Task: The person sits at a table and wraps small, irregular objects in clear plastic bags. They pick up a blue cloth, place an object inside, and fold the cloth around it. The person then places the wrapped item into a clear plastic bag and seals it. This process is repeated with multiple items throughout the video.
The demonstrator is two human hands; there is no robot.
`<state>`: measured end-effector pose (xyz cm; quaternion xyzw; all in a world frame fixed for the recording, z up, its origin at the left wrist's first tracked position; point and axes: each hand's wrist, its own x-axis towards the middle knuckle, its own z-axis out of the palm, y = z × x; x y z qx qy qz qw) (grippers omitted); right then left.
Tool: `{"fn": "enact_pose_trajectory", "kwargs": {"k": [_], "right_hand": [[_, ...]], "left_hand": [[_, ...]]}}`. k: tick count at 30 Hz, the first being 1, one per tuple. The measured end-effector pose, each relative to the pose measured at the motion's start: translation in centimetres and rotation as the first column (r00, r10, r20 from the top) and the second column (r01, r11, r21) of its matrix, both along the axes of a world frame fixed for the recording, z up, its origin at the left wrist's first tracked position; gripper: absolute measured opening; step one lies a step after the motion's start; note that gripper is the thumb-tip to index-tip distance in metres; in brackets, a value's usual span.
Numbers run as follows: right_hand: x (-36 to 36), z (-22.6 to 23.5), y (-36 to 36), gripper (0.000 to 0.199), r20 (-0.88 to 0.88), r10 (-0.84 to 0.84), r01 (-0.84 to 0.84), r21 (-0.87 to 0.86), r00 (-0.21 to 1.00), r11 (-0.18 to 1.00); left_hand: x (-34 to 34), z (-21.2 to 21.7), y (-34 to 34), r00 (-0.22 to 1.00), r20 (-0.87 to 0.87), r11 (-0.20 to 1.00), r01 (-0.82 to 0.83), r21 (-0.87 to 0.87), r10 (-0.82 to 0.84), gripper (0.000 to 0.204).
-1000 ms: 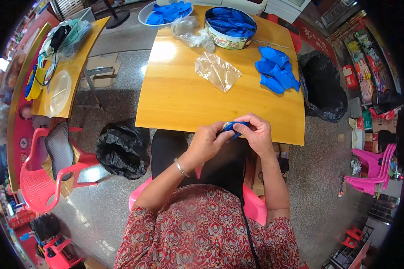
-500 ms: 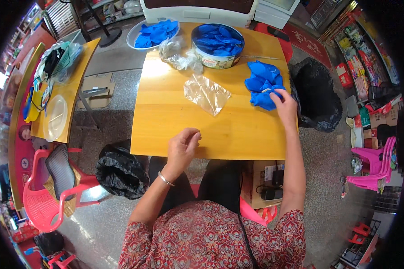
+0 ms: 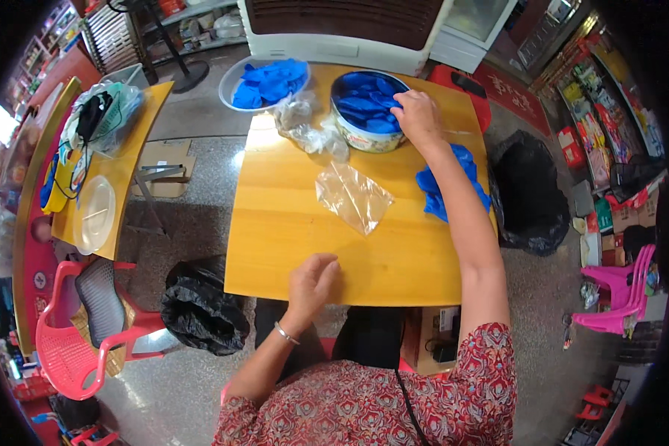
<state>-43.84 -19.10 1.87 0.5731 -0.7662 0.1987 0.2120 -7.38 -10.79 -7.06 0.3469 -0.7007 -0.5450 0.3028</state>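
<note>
My surface is a smooth, yellow-brown wooden tabletop (image 3: 282, 238) with a slightly glossy grain, filling the middle of the frame. At its top centre stands a round, pale tub with a printed wall and dark rim (image 3: 364, 141), upright and filled with thin, folded blue pieces (image 3: 360, 108) that look soft and slick. To its left, at the table's upper left corner, a shallow, translucent plastic bowl (image 3: 227, 95) holds looser, wrinkled blue sheets (image 3: 271, 82). A creased blue heap (image 3: 453, 182) lies right of centre, partly hidden behind my forearm. A crumpled, cloudy plastic bag (image 3: 312, 135) sits just beside the tub, and below it lies a flat, crinkled, clear plastic sheet (image 3: 355, 199).

The folded pieces in the tub are flattish oblongs, their long axes mostly running left to right across the frame; the clear sheet slants from upper left to lower right.

My right hand (image 3: 420, 119) is at the tub's right rim, fingers bent inward over the folded pieces; I cannot tell whether they pinch one. My left hand (image 3: 312, 286), slightly blurred, is half open and loosely curled above the near edge. A smooth silver bangle (image 3: 286, 334) rings that wrist.
</note>
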Motion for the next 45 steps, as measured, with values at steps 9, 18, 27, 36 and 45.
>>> {"fn": "enact_pose_trajectory", "kwargs": {"k": [9, 18, 27, 36, 45], "right_hand": [[-3.8, -1.7, -4.2, 0.015, 0.127, -0.129, 0.118, 0.092, 0.983, 0.989], [8.6, 4.9, 9.4, 0.031, 0.947, 0.258, -0.264, -0.203, 0.19, 0.943], [21.2, 4.5, 19.4, 0.038, 0.699, 0.341, -0.417, -0.068, 0.629, 0.906], [23.8, 3.8, 22.6, 0.031, 0.726, 0.432, -0.273, -0.336, 0.536, 0.902], [25.0, 3.6, 22.9, 0.018, 0.824, 0.391, -0.183, -0.346, 0.41, 0.92]], "left_hand": [[0.3, 1.9, 0.2, 0.997, -0.072, 0.988, 0.032, 0.154, -0.021, 0.013], [0.1, 4.4, 0.2, 0.961, -0.268, 0.906, 0.05, 0.421, 0.071, 0.023], [1.2, 8.9, 2.3, 0.845, -0.524, 0.869, 0.176, 0.462, 0.108, 0.021], [4.0, 8.6, 4.9, 0.761, -0.625, 0.879, 0.165, 0.447, 0.175, 0.011], [5.2, 10.0, 5.4, 0.769, -0.63, 0.846, 0.265, 0.463, 0.103, 0.018]]}}
